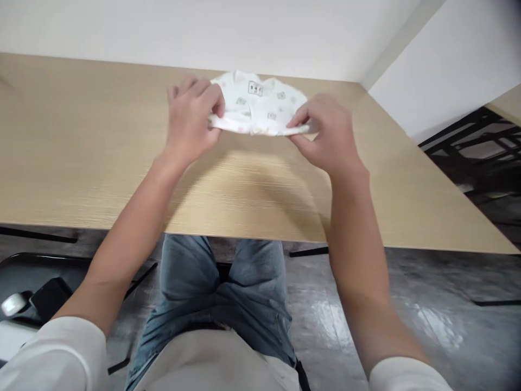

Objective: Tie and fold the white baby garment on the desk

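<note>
A soft white printed cloth (264,103), domed like a small cap, is held up over the far part of the table. Small dark motifs and a boxed print show on it, and its lower edge forms a thick folded band. My left hand (193,114) pinches the left end of that band between thumb and curled fingers. At the opposite end, my right hand (323,127) grips the band with thumb below and fingers above. The band is stretched nearly straight between both hands. I cannot tell whether the cloth touches the tabletop.
The light wood table (81,141) runs along a white wall (183,32). Below left, a black chair (49,266) bears a dark boxy item (51,298) and a small white object (13,304). Dark metal frames (476,146) stand beyond the table's right edge.
</note>
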{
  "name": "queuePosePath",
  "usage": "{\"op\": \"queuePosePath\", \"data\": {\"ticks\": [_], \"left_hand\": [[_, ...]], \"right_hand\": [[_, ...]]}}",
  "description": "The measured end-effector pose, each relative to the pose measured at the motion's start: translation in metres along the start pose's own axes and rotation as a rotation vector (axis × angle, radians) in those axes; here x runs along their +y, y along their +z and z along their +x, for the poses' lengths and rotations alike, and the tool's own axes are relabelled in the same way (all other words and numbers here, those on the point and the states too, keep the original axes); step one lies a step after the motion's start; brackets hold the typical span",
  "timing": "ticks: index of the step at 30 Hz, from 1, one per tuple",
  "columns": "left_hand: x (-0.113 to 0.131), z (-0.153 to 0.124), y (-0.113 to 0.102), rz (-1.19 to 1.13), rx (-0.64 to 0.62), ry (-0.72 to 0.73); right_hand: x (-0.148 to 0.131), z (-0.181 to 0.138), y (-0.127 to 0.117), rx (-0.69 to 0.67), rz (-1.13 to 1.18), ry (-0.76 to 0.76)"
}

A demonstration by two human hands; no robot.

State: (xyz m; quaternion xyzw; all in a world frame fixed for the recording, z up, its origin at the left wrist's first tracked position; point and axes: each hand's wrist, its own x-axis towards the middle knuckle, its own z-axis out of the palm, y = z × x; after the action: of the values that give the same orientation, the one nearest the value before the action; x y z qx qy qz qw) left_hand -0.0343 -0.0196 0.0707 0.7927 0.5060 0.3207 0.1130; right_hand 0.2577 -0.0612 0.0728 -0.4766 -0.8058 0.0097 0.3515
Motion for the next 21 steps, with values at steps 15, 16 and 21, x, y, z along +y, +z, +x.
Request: {"op": "queuePosePath", "data": {"ticks": [15,16,21], "left_hand": [[-0.006,-0.006,0.032,0.066,-0.401,0.392],[-0.008,-0.006,0.035,0.067,-0.415,0.398],[-0.017,-0.003,0.043,0.047,-0.454,0.339]], "right_hand": [[0.037,-0.007,0.036,-0.389,0.224,0.112],[0.038,-0.006,0.040,-0.412,0.238,0.093],[0.041,0.001,0.049,-0.544,0.251,0.175]]}}
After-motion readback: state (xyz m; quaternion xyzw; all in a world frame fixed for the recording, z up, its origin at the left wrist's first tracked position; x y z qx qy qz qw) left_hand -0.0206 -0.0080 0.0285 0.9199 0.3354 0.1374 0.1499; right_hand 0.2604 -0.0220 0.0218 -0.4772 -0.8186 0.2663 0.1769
